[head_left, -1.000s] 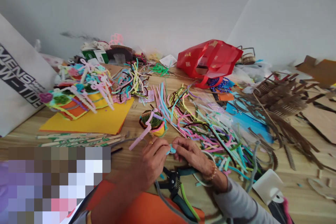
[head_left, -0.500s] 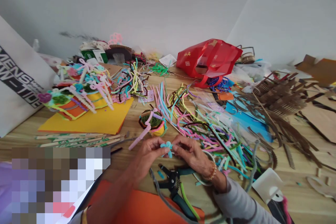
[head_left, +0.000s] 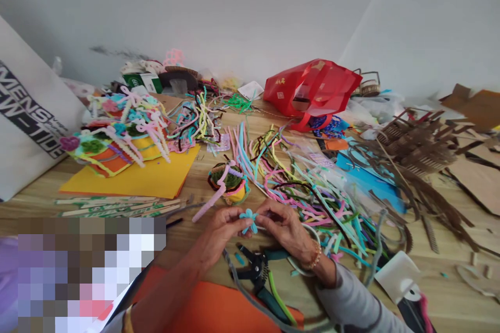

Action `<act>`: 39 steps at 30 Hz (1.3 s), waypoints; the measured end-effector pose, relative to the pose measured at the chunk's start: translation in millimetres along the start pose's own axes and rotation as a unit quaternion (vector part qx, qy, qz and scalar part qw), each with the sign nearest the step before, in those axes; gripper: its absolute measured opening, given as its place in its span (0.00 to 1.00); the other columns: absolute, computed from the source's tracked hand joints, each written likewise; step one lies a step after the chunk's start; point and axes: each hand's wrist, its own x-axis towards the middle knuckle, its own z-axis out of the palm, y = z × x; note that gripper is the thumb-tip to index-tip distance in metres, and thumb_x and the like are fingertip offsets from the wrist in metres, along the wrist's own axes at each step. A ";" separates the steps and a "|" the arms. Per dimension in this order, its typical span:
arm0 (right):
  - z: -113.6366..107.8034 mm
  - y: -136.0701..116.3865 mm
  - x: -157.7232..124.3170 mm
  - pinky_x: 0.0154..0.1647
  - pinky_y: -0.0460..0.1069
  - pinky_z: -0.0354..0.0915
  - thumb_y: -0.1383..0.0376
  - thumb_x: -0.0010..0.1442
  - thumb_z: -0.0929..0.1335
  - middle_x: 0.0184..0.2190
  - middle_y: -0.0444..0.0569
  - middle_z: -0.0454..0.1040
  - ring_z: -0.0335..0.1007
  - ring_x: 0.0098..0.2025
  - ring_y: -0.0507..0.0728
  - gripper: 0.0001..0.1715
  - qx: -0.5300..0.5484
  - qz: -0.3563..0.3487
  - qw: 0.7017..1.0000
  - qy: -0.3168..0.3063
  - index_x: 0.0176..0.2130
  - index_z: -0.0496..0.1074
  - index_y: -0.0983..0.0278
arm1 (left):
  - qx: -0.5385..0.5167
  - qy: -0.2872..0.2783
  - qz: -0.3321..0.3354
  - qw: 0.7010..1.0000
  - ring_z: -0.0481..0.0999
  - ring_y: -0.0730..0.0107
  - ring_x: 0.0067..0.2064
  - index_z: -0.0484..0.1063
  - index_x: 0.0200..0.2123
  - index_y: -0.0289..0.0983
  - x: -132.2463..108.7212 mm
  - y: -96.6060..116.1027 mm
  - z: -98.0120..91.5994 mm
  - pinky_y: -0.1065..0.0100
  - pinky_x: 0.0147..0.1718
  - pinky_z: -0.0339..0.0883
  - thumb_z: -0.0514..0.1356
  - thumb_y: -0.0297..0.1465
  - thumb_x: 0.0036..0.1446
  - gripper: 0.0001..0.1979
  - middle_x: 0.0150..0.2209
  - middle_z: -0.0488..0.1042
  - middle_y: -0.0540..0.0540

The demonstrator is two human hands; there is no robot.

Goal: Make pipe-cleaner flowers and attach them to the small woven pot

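A small light-blue pipe-cleaner flower (head_left: pixel 249 220) is pinched between my two hands above the table. My left hand (head_left: pixel 224 228) grips its left petals between thumb and fingers. On the other side, my right hand (head_left: pixel 282 228) holds its right edge with closed fingertips. Below them lie wire strippers (head_left: pixel 258 273) with dark green handles. Just beyond my hands stands a small pipe-cleaner basket (head_left: pixel 230 187) with a pink strip sticking out of it. A white ring-shaped object (head_left: pixel 314 237), perhaps a tape roll, is partly hidden behind my right wrist.
Loose pipe cleaners (head_left: pixel 312 197) spread right of centre. Finished colourful baskets (head_left: pixel 113 145) sit on yellow sheets (head_left: pixel 160 179) at left. A red bag (head_left: pixel 308 88) lies at the back, brown woven strips (head_left: pixel 422 140) at right, and an orange sheet (head_left: pixel 219 307) in front.
The blue flower has turned slightly, so its petals face me more openly. Both hands keep their hold in nearly the same place, and the camera view has shifted a little.
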 end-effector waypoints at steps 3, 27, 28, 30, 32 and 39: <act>-0.2 0.2 0.3 0.28 0.45 0.60 0.56 0.61 0.67 0.25 0.44 0.70 0.65 0.28 0.51 0.14 0.033 0.005 0.999 -0.004 0.31 0.70 0.65 | -0.031 -0.015 -0.006 0.999 0.70 0.71 0.28 0.76 0.26 0.37 -0.3 1.6 1.4 0.69 0.30 0.66 0.65 0.31 0.48 0.03 0.26 0.72 0.49; 3.6 3.7 -0.2 0.26 0.44 0.57 0.55 0.62 0.66 0.24 0.42 0.65 0.58 0.25 0.49 0.15 0.053 0.029 0.997 -0.051 0.33 0.69 0.66 | 0.188 0.000 0.032 0.982 0.64 0.74 0.24 0.64 0.21 0.39 -1.0 3.9 12.3 0.72 0.25 0.59 0.59 0.33 0.49 0.09 0.20 0.64 0.55; 3.5 3.8 -0.3 0.26 0.44 0.56 0.56 0.63 0.65 0.23 0.42 0.64 0.57 0.25 0.49 0.16 0.050 0.027 0.997 -0.050 0.32 0.69 0.65 | 0.192 0.001 0.037 0.981 0.63 0.74 0.23 0.65 0.21 0.38 -1.5 3.4 12.4 0.72 0.24 0.59 0.59 0.33 0.49 0.08 0.20 0.63 0.55; 2.7 4.0 -0.3 0.25 0.44 0.55 0.55 0.63 0.65 0.23 0.41 0.63 0.56 0.25 0.49 0.16 0.056 0.028 0.997 -0.051 0.31 0.68 0.65 | 0.193 -0.006 0.047 0.980 0.64 0.74 0.24 0.66 0.22 0.38 -3.1 4.8 12.8 0.72 0.25 0.59 0.59 0.32 0.50 0.08 0.20 0.64 0.55; 1.4 4.2 -0.2 0.25 0.44 0.55 0.54 0.62 0.66 0.22 0.41 0.62 0.55 0.24 0.49 0.17 0.084 0.033 0.994 -0.063 0.31 0.68 0.65 | 0.173 -0.032 0.051 0.983 0.66 0.73 0.26 0.68 0.23 0.37 -5.2 8.5 13.4 0.72 0.27 0.61 0.60 0.33 0.50 0.07 0.22 0.67 0.54; -2.0 6.3 0.3 0.24 0.43 0.59 0.55 0.61 0.67 0.24 0.41 0.66 0.60 0.23 0.48 0.16 0.178 0.043 0.979 -0.086 0.34 0.69 0.65 | 0.070 -0.101 0.025 0.992 0.72 0.69 0.33 0.75 0.30 0.37 -7.1 10.0 9.0 0.69 0.35 0.66 0.60 0.33 0.52 0.06 0.29 0.75 0.50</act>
